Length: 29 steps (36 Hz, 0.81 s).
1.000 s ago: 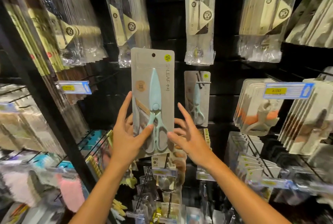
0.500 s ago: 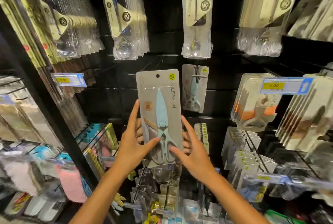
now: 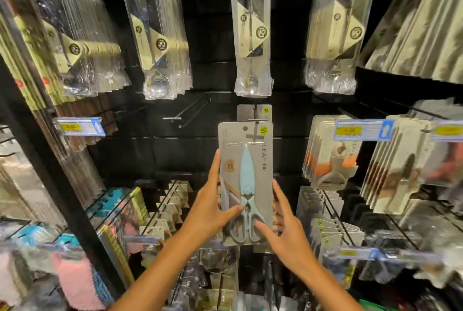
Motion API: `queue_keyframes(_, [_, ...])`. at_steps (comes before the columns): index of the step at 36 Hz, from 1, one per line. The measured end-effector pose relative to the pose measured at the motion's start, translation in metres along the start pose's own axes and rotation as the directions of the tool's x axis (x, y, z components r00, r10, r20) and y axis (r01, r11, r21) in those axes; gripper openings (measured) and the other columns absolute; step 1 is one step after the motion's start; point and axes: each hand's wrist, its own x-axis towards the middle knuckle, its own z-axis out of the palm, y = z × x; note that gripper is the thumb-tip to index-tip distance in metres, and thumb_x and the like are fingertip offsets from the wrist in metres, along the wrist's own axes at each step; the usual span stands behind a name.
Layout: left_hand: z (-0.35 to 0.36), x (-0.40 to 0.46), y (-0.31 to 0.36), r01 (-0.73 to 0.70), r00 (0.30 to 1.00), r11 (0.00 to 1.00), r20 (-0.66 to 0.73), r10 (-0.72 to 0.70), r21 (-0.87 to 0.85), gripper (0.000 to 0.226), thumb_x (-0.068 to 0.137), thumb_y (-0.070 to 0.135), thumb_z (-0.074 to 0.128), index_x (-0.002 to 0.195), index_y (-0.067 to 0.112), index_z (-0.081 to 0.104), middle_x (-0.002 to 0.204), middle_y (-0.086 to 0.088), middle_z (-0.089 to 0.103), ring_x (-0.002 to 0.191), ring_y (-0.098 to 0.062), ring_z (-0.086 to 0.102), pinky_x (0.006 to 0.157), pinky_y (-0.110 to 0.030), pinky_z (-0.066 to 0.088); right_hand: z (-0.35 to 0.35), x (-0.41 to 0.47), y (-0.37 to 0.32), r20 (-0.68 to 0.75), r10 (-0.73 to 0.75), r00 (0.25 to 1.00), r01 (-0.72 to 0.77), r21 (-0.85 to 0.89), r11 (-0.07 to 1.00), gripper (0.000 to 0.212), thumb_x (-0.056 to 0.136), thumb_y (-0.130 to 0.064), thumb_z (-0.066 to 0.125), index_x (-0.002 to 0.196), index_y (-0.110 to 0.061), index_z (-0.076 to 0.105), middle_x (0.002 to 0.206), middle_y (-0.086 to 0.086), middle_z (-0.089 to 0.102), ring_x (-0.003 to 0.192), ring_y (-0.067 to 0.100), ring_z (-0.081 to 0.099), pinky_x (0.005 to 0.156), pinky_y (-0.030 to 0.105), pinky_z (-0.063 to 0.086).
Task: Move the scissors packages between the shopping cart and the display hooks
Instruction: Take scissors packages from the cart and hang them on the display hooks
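The grey card pack with light-blue scissors (image 3: 246, 180) has moved right, up to the black metal hook (image 3: 256, 120). The left hand (image 3: 210, 208) and right hand (image 3: 285, 230) both pinch it. Its hole looks nearly lined up.

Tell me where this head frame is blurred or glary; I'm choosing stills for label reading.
Head view: the scissors package between left hand and right hand is fairly sharp; side shelves smear with motion blur, the price tag is barely legible, clear spoon packs show glare, and wide-angle distortion bends the edges.

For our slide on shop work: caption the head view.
Both hands lift a scissors package towards a display hook.
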Motion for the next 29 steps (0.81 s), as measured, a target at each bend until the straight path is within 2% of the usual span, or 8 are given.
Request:
queue_keyframes(3, [0.006,0.006,0.002,-0.013,0.999,0.999,0.035,0.014,-0.029,0.133,0.080,0.019,0.086,0.148,0.062,-0.020,0.154,0.019,0.040,0.123,0.016,0.052,0.089,-0.002,0.045,-0.009,-0.001,0.001,-0.023,0.009,1.000,-0.010,-0.031,0.999,0.098,0.093,-0.022,0.072,0.154,-0.056,0.002,0.127,-0.048,0.051,0.114,-0.007,0.063,0.095,0.023,0.056])
queue_keyframes(5, [0.007,0.011,0.003,-0.027,0.999,0.999,0.045,0.029,-0.036,0.133,0.080,0.017,0.086,0.148,0.062,-0.020,0.155,0.016,0.042,0.128,0.004,0.055,0.090,-0.004,0.045,-0.014,-0.001,0.001,-0.044,0.015,0.999,-0.017,-0.047,0.999,0.099,0.092,-0.022,0.073,0.154,-0.057,0.003,0.128,-0.040,0.057,0.113,-0.005,0.064,0.094,0.026,0.057])
queue_keyframes(8, [0.010,0.016,0.005,-0.038,0.998,0.999,0.057,0.040,-0.040,0.134,0.080,0.020,0.086,0.147,0.062,-0.021,0.154,0.014,0.045,0.128,-0.005,0.058,0.099,-0.019,0.049,-0.018,-0.001,0.000,-0.058,0.012,0.998,-0.016,-0.068,0.998,0.100,0.092,-0.024,0.074,0.152,-0.061,0.003,0.134,-0.028,0.058,0.113,-0.004,0.065,0.092,0.030,0.059])
queue_keyframes(10, [0.012,0.018,0.004,-0.038,0.997,0.998,0.062,0.041,-0.044,0.135,0.079,0.018,0.086,0.147,0.061,-0.022,0.154,0.013,0.046,0.126,-0.004,0.060,0.101,-0.023,0.050,-0.021,-0.002,0.000,-0.063,-0.003,0.998,-0.003,-0.090,0.996,0.100,0.092,-0.025,0.073,0.149,-0.064,0.001,0.135,-0.027,0.056,0.114,-0.006,0.064,0.091,0.027,0.059])
queue_keyframes(14, [0.015,0.018,-0.002,-0.049,0.996,0.997,0.067,0.053,-0.051,0.136,0.078,0.017,0.087,0.147,0.062,-0.021,0.153,0.015,0.046,0.123,0.002,0.060,0.091,-0.013,0.051,-0.021,-0.005,0.002,-0.076,-0.011,0.997,0.003,-0.107,0.994,0.099,0.093,-0.027,0.072,0.148,-0.066,0.001,0.137,-0.026,0.056,0.116,-0.007,0.062,0.095,0.026,0.057])
queue_keyframes(20, [0.014,0.017,-0.006,-0.061,0.994,0.995,0.088,0.068,-0.076,0.133,0.080,0.018,0.086,0.149,0.060,-0.019,0.154,0.015,0.045,0.124,0.001,0.060,0.098,-0.022,0.054,-0.020,-0.005,0.005,-0.049,0.008,0.999,-0.013,-0.111,0.994,0.099,0.093,-0.027,0.072,0.152,-0.058,0.000,0.134,-0.026,0.057,0.110,-0.008,0.064,0.087,0.016,0.056])
queue_keyframes(23, [0.011,0.020,-0.005,-0.049,0.994,0.996,0.098,0.056,-0.079,0.132,0.080,0.016,0.086,0.152,0.057,-0.018,0.150,0.015,0.049,0.122,-0.001,0.062,0.100,-0.031,0.054,-0.020,0.000,0.007,-0.035,0.011,0.999,-0.015,-0.125,0.992,0.100,0.092,-0.027,0.073,0.152,-0.058,-0.001,0.132,-0.027,0.057,0.109,-0.007,0.065,0.088,0.019,0.057])
queue_keyframes(29, [0.008,0.034,-0.009,-0.034,0.977,0.995,0.207,0.052,-0.092,0.131,0.083,0.018,0.084,0.153,0.049,-0.023,0.143,0.028,0.043,0.116,0.019,0.055,0.095,-0.007,0.047,-0.017,0.013,0.013,-0.031,0.021,0.999,-0.024,-0.131,0.991,0.099,0.094,-0.029,0.070,0.149,-0.064,-0.004,0.128,-0.033,0.055,0.113,-0.003,0.064,0.092,0.028,0.058])
